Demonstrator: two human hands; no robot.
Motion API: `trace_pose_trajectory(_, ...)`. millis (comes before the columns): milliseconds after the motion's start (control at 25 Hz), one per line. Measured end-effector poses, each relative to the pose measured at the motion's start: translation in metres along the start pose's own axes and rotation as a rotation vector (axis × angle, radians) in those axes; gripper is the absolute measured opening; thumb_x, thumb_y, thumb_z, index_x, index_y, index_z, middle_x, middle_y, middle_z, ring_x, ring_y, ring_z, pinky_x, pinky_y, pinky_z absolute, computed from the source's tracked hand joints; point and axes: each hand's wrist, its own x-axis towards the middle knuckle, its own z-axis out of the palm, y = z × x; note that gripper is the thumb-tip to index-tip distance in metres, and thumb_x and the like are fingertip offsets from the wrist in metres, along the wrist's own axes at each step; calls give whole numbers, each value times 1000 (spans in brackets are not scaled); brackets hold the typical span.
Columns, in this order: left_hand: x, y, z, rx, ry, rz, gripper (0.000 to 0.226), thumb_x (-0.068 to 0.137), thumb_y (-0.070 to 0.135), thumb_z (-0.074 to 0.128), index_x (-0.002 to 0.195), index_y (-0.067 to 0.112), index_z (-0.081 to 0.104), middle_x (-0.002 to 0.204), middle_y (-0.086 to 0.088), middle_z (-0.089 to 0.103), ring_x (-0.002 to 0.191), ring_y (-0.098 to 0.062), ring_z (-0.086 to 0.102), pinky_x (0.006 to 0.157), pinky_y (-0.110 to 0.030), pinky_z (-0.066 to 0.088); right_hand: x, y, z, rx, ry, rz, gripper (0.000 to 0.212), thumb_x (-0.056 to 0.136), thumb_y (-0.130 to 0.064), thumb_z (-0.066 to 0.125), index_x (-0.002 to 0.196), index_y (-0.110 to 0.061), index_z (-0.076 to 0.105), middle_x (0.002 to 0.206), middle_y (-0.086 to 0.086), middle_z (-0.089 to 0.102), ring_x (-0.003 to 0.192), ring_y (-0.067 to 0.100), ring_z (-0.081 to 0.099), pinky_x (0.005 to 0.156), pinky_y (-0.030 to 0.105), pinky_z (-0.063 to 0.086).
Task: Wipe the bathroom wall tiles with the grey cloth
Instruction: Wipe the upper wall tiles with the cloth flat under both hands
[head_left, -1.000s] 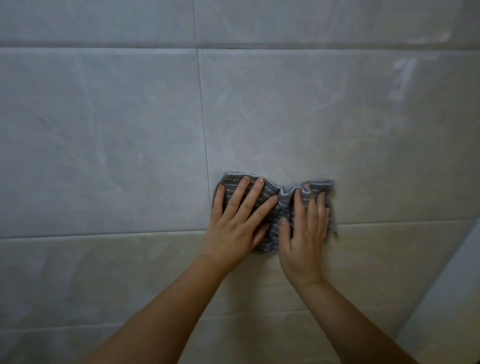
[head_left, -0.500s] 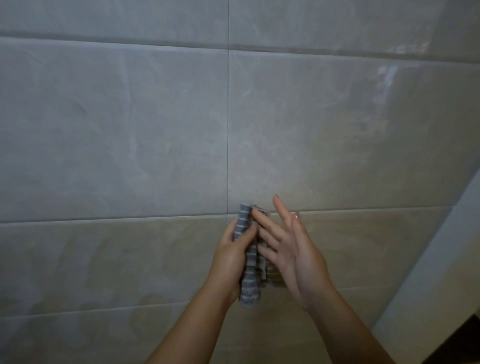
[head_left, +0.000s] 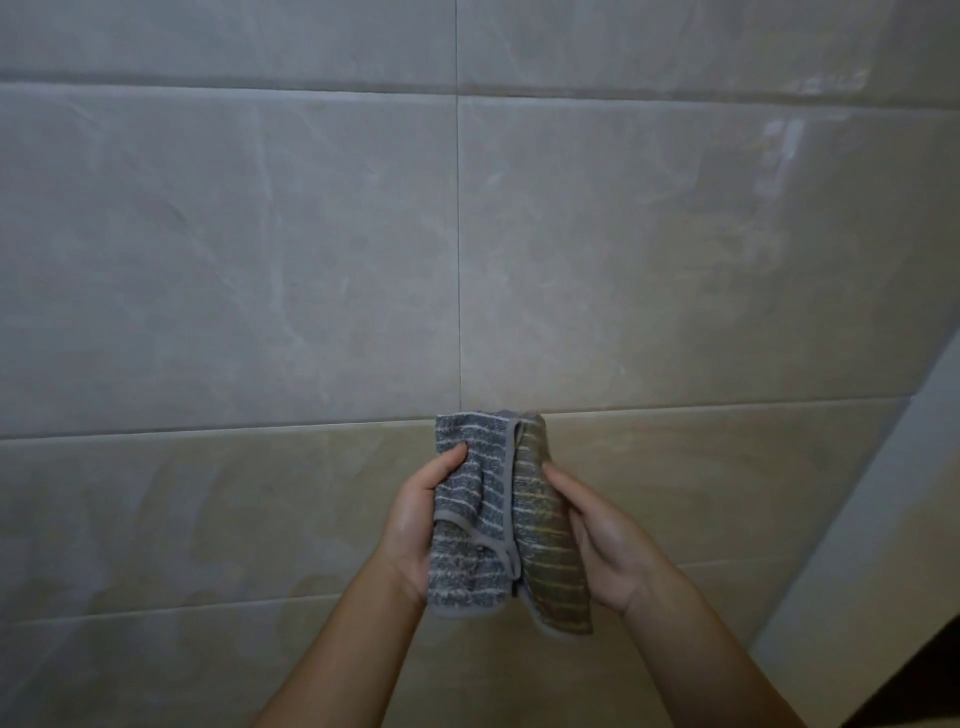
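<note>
The grey cloth (head_left: 483, 499), striped with pale lines and edged in grey binding, is folded upright between both hands in front of the wall tiles (head_left: 234, 260). My left hand (head_left: 413, 525) grips its left half, thumb pressed on the front. My right hand (head_left: 597, 540) holds the right fold, which looks yellowish in the light. The cloth is off the wall, just below a horizontal grout line.
Large grey-beige marbled tiles fill the view, with a vertical grout line (head_left: 458, 234) above the cloth. A wall corner or white edge (head_left: 883, 493) runs diagonally at the right. A light reflection (head_left: 779, 145) shows on the upper right tile.
One second ago both hands pressed the cloth flat on the wall. They have since lifted it off, gathered it, and now hold it folded between them.
</note>
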Motion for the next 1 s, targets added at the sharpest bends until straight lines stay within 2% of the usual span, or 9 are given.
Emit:
trace_pose_trajectory(120,12,-10,-8,175,222,172,40,93,34,62,125,11,57,111,-23,69,91,-34,70,78,-46,56,1,-9,-5,20,107,-277,50,77,-21,68,122,0,60,109,23,69,98,37,68,83,45,56)
trace_pose_trajectory(200,12,-17,-8,388,349,343,32,91,38,63,117,22,53,105,-15,71,81,-23,72,65,-35,55,-4,-14,-4,3,82,-370,46,78,-19,67,120,-2,59,108,23,69,95,36,68,79,44,56)
trace_pose_trajectory(320,-1,-25,9,594,136,282,32,94,47,50,116,29,63,105,9,75,90,-4,71,70,-27,53,-11,-13,2,-51,36,-385,40,83,-16,63,120,-2,59,109,23,69,95,34,69,74,38,58)
trace_pose_trajectory(440,1,-27,8,636,87,280,27,92,35,61,113,21,68,102,3,76,90,-10,72,64,-19,53,-15,-11,-2,-78,80,-381,38,83,-18,63,119,-6,60,108,21,70,97,35,69,78,41,56)
trace_pose_trajectory(600,13,-18,-22,839,278,528,7,89,24,68,91,18,72,87,6,74,84,-12,68,63,-16,48,-32,-21,-36,-236,371,-494,17,89,-13,64,106,-8,65,94,12,75,87,29,72,66,31,58)
trace_pose_trajectory(720,25,-5,-35,1290,431,733,9,87,29,71,79,32,68,92,8,64,83,-8,62,71,-26,48,-43,-29,-72,-502,663,-518,4,86,-14,70,86,-10,68,74,0,73,74,21,69,54,16,50)
trace_pose_trajectory(800,36,-1,-30,1474,491,783,12,86,28,72,77,33,66,88,5,63,78,-13,60,67,-29,44,-44,-37,-95,-696,814,-502,8,85,-19,72,81,-13,69,72,-5,69,69,16,63,51,19,45)
trace_pose_trajectory(880,51,-5,-19,1422,552,795,6,87,29,70,81,29,69,82,1,66,72,-18,62,63,-30,42,-43,-49,-119,-892,976,-468,9,85,-29,72,86,-20,69,81,-3,68,69,12,59,54,22,40)
trace_pose_trajectory(1000,69,-28,13,948,565,763,5,92,22,66,93,20,70,69,-3,64,58,-19,66,60,-32,54,-32,-67,-150,-855,1079,-511,17,86,-32,70,94,-16,73,79,0,69,65,14,62,57,25,43)
